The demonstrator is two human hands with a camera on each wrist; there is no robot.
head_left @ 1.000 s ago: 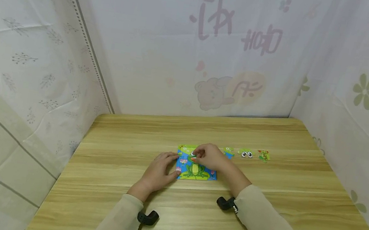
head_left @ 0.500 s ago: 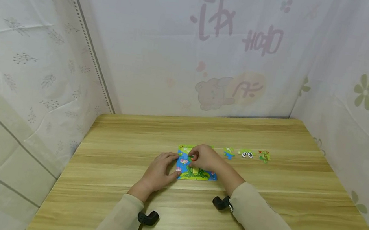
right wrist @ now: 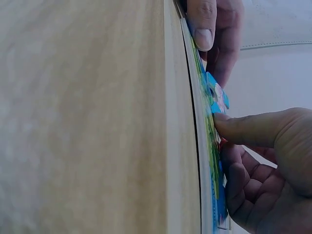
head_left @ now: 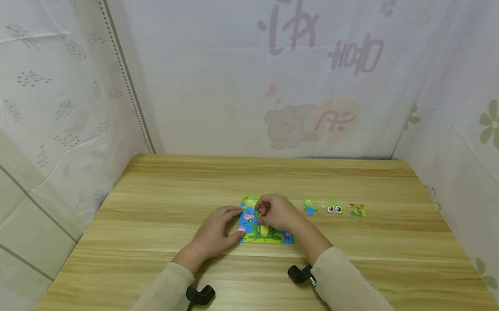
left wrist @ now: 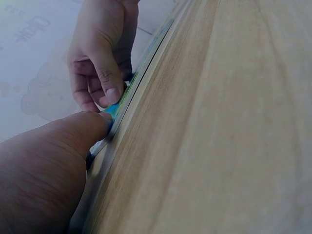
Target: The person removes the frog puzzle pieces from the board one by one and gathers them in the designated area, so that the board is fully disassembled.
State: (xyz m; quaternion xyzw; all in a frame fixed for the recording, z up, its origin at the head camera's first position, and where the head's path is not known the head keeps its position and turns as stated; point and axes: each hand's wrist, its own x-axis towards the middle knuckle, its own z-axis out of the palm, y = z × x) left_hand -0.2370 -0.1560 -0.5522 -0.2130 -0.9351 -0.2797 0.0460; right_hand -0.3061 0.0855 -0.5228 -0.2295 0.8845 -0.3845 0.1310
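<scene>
A frog jigsaw puzzle (head_left: 266, 237) in blue and green lies flat on the wooden table. My left hand (head_left: 215, 232) steadies its left side, with the thumb on the lower left corner and fingertips at the upper left edge. Over the middle of the puzzle, my right hand (head_left: 280, 214) pinches a small puzzle piece, mostly hidden by the fingers in the head view. In the right wrist view, a piece with a pink flower (right wrist: 220, 96) tilts up from the puzzle beside the right thumb (right wrist: 243, 129).
Right of the puzzle lie loose pieces in a row: a blue-green piece (head_left: 310, 207), a piece with frog eyes (head_left: 334, 209) and a green piece with red spots (head_left: 358, 211). Patterned cloth (head_left: 213, 75) hangs behind the table (head_left: 167, 186).
My right hand has shifted slightly left over the puzzle, its fingers turning around the piece. The blue-green loose piece now shows more fully. My left hand stays in place.
</scene>
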